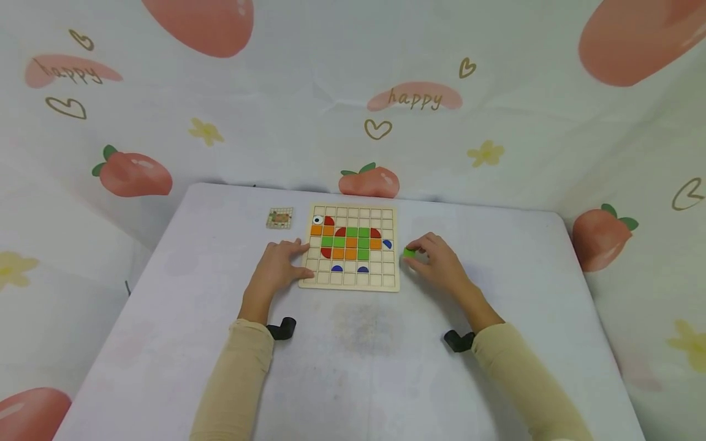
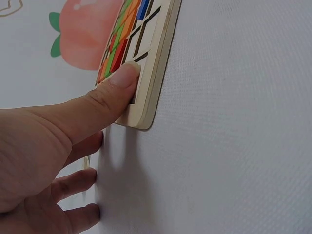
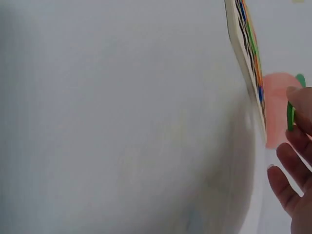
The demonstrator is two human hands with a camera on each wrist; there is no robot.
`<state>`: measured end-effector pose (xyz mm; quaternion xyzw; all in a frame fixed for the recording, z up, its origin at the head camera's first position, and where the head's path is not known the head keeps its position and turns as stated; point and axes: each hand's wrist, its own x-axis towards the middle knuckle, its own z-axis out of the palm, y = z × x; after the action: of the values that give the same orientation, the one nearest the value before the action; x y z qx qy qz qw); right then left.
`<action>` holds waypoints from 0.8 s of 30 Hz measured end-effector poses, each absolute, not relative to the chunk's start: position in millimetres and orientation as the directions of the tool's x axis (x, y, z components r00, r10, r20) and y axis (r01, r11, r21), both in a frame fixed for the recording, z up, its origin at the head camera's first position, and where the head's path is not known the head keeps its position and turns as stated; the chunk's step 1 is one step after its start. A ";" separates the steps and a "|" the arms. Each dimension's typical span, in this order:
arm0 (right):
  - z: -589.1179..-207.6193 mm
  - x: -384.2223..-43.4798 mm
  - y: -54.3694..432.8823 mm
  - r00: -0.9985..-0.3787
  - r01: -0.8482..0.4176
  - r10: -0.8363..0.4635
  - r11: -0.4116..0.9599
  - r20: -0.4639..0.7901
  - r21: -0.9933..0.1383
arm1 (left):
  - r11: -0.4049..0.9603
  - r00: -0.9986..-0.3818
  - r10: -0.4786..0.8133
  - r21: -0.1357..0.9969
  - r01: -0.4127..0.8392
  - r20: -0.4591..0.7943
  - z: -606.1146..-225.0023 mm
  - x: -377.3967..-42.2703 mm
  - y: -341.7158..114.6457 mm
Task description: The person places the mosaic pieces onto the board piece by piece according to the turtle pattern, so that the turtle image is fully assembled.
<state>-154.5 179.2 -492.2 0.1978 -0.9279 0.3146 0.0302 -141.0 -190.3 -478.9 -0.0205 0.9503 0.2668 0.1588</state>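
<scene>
A wooden grid board (image 1: 355,283) lies on the table, with orange, green, red and blue pieces and an eye piece (image 1: 317,220) in its cells. At its left side is my left hand (image 1: 276,264); the thumb (image 2: 105,100) rests on the board's near left corner and the index finger touches the left edge. My right hand (image 1: 441,260) pinches a green tile (image 1: 409,252) between thumb and index finger, just right of the board. In the right wrist view the tile (image 3: 290,116) is seen edge-on, apart from the board.
A small pattern card (image 1: 279,218) with a coloured picture on a grid lies left of the board. The white-covered table (image 1: 353,380) extends around it. A printed cloth (image 1: 309,110) with fruit and hearts hangs behind.
</scene>
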 end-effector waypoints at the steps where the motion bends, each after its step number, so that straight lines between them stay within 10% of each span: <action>1: -492.2 -155.8 175.1 -0.915 -0.397 -0.359 0.720 0.184 -0.570 | 0.857 -0.948 0.047 0.500 -0.123 -0.314 -479.2 -141.1 -190.3; 24: -499.6 -173.6 116.8 -0.895 -0.407 -0.439 0.720 0.086 -0.561 | 0.864 -0.952 0.045 0.491 -0.116 -0.304 -478.7 -142.9 -190.4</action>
<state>-173.6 116.8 -499.6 0.2281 -0.9271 0.2962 -0.0265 -142.9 -190.4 -478.7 -0.0187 0.9529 0.2604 0.1544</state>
